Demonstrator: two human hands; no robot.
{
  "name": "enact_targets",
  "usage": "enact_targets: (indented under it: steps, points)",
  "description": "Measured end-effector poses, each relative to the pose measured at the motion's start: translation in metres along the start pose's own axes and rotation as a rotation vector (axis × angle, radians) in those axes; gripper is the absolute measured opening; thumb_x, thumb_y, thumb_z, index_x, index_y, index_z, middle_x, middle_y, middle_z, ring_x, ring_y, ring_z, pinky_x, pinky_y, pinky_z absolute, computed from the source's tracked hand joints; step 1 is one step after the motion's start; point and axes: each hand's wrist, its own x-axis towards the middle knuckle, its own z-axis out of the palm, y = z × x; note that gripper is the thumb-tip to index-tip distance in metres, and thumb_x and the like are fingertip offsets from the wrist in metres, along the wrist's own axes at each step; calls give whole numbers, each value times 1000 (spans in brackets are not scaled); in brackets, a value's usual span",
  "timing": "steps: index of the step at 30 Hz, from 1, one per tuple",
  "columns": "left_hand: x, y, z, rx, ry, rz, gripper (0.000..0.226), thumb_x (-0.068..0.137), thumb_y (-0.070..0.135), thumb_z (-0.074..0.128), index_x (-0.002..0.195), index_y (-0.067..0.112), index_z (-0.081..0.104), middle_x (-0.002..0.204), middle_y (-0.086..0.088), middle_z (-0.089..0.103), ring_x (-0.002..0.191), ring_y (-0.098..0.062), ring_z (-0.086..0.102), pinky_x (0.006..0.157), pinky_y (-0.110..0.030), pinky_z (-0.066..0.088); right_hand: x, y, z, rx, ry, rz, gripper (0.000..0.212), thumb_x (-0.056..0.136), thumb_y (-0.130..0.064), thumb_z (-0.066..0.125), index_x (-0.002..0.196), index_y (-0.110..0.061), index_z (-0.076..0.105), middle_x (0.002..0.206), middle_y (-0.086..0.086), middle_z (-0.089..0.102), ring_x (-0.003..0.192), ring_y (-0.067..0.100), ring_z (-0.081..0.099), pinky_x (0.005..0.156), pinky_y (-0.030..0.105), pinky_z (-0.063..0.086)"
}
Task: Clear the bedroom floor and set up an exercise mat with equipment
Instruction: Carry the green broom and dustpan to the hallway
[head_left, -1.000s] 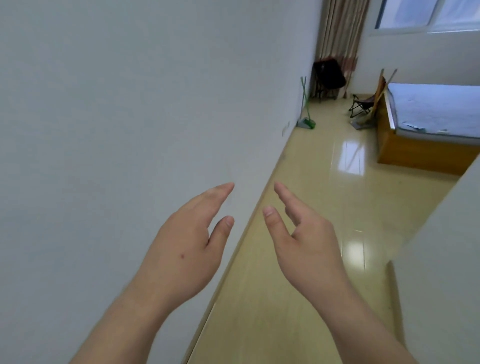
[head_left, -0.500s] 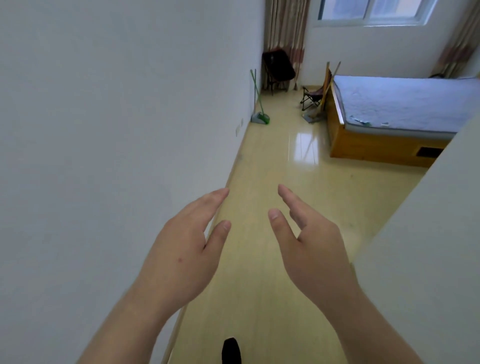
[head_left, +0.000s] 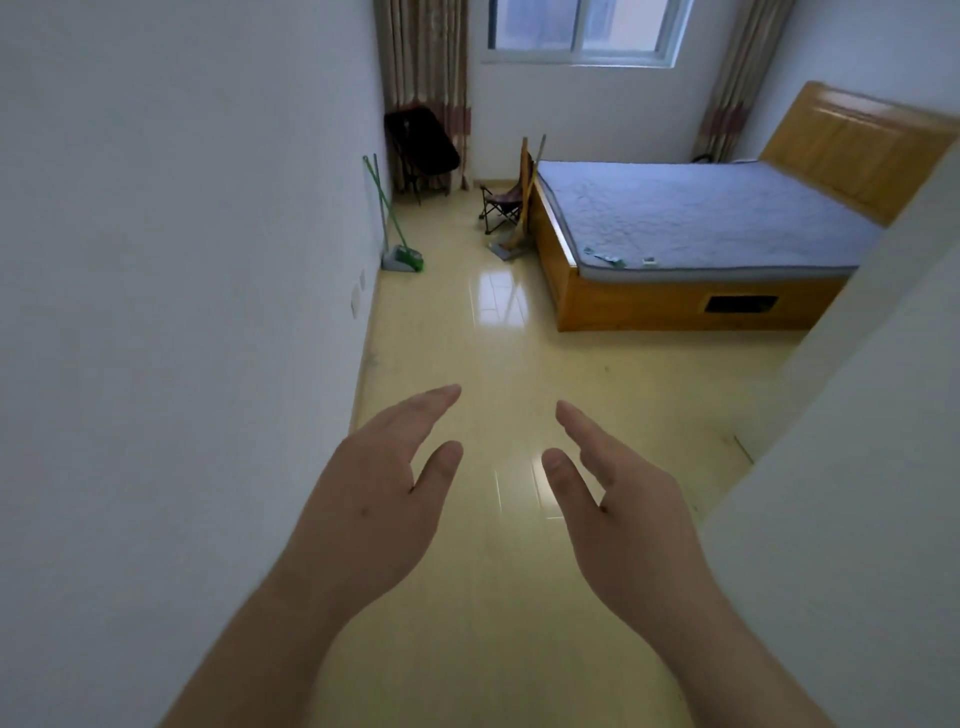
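Note:
My left hand (head_left: 379, 499) and my right hand (head_left: 618, 509) are held out in front of me over the glossy yellow floor (head_left: 493, 364), fingers straight, palms facing each other, holding nothing. Far ahead a small folding camp chair (head_left: 501, 205) stands by the bed's corner, with a broom and dustpan (head_left: 511, 244) leaning against the bed frame. A green broom and dustpan (head_left: 400, 254) lean on the left wall. A larger dark folded chair (head_left: 421, 148) stands in the far left corner by the curtain. No mat or exercise equipment is in view.
A wooden bed (head_left: 691, 301) with a bare blue-grey mattress fills the right side under the window (head_left: 582, 31). A white wall (head_left: 182, 260) runs along my left, and a white wall corner (head_left: 857, 441) juts in at my right.
The view has swung right and forward into the room, showing more of the bed, the window and the floor. Both hands stay outstretched and open.

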Motion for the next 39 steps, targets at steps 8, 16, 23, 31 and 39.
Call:
enact_targets:
  steps: [8,16,23,31,39]
  points:
    - [188,-54,47,49,2,34,48,101,31,54,147,39,44,135,33,38,122,11,39,105,-17,34,196,48,26,95,63,34,50,102,-41,51,151,-40,42,148,-22,49,133,-4,47,115,24,36]
    - [400,-90,52,108,2,-67,48,100,33,52,146,44,43,132,36,37,119,15,36,95,-4,26,435,45,41,48,-53,-51,48,103,-39,50,151,-36,42,148,-20,50,136,2,47,113,21,36]
    - [563,-170,66,64,25,-170,46,101,37,50,144,50,42,130,39,38,114,17,37,85,1,28,626,36,91,-12,-111,-96,48,103,-40,51,150,-37,44,145,-20,54,126,0,54,104,15,37]
    - [770,-263,60,5,3,-108,46,100,33,55,144,44,47,127,37,41,114,13,42,91,-2,30,831,21,151,-6,-73,-71,47,102,-41,51,149,-38,45,145,-22,52,127,-3,52,106,15,35]
    - [1006,-337,65,-11,7,-78,44,99,30,58,142,39,52,126,28,51,112,5,50,95,-19,39,1042,30,191,-21,-66,-34,47,103,-40,51,150,-37,44,145,-22,51,129,-8,47,112,18,36]
